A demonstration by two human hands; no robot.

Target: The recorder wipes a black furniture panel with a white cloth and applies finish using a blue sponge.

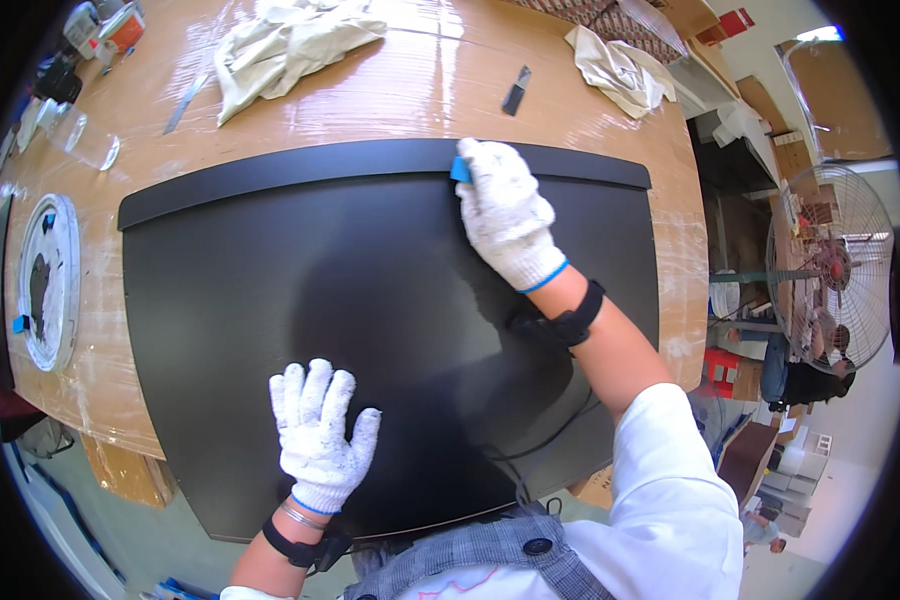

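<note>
A workshop shows around you, with a big floor fan off to the right, and in front of you a wooden table wrapped in clear film. On it lies a large black panel, flat and matte, covering most of the table from the near edge almost to the far one. Its long axis runs left to right, and a narrow raised strip runs along its far edge.

Your right hand is the one at that far edge, about midway along it. Its grip is closed around a small blue scraper, which touches the seam where the strip meets the main face. The seam runs away to either side of the scraper.

Your left hand rests flat near the panel's near edge, fingers spread wide, holding nothing.

Crumpled rags and a small dark blade lie near the table's far edge, well apart from both hands.
</note>
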